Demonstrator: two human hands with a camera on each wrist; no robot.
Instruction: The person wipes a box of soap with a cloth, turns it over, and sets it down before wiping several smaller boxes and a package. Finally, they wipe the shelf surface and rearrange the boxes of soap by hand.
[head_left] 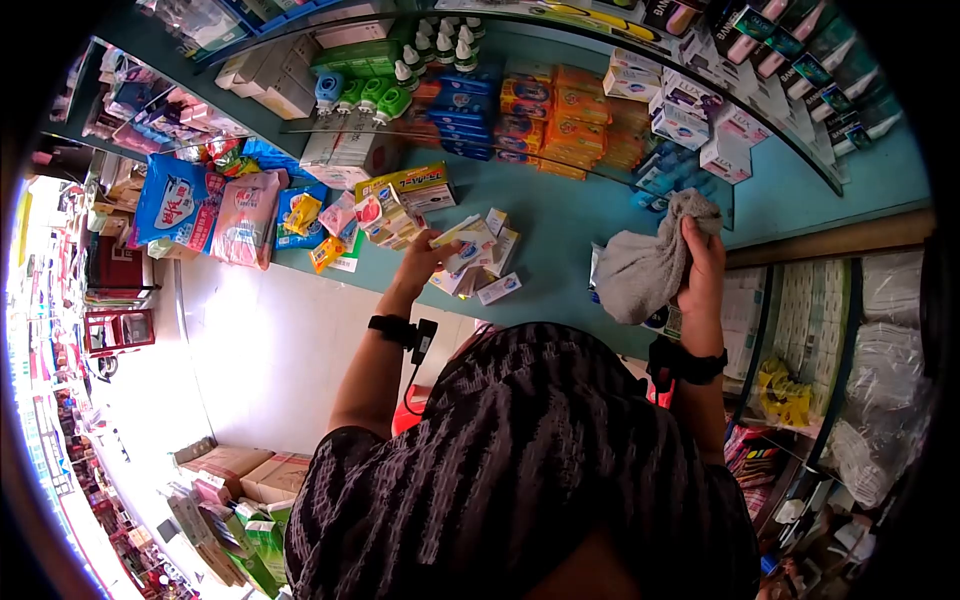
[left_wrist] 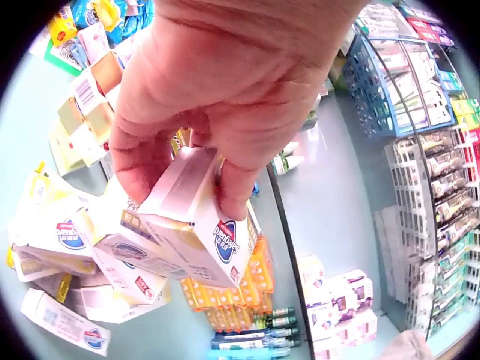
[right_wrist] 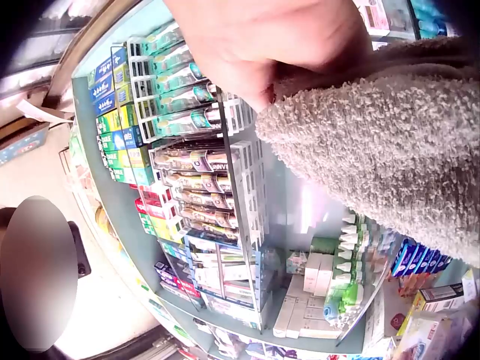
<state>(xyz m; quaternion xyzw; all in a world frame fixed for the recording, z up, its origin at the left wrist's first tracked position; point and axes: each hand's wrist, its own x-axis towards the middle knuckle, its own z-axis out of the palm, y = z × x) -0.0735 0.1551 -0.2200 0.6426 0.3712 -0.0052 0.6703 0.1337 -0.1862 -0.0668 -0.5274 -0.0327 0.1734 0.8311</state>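
My left hand (head_left: 428, 262) pinches a small white soap box (left_wrist: 196, 214) between thumb and fingers, over a loose pile of similar boxes (left_wrist: 56, 232) on the teal counter. In the left wrist view the hand (left_wrist: 232, 82) comes down from the top, the box tilted under it. My right hand (head_left: 703, 265) grips a crumpled grey cloth (head_left: 640, 270), raised at the counter's right side. The right wrist view has the cloth (right_wrist: 382, 142) hanging from the hand (right_wrist: 277, 37), its fingers partly hidden.
Orange soap packs (head_left: 582, 108), blue packs (head_left: 466, 112) and white bottles (head_left: 465, 50) line the back behind a glass edge. Detergent bags (head_left: 250, 215) lie at the left. A yellow box (head_left: 405, 182) stands behind the pile. Toothbrush racks (right_wrist: 196, 187) are beyond the glass.
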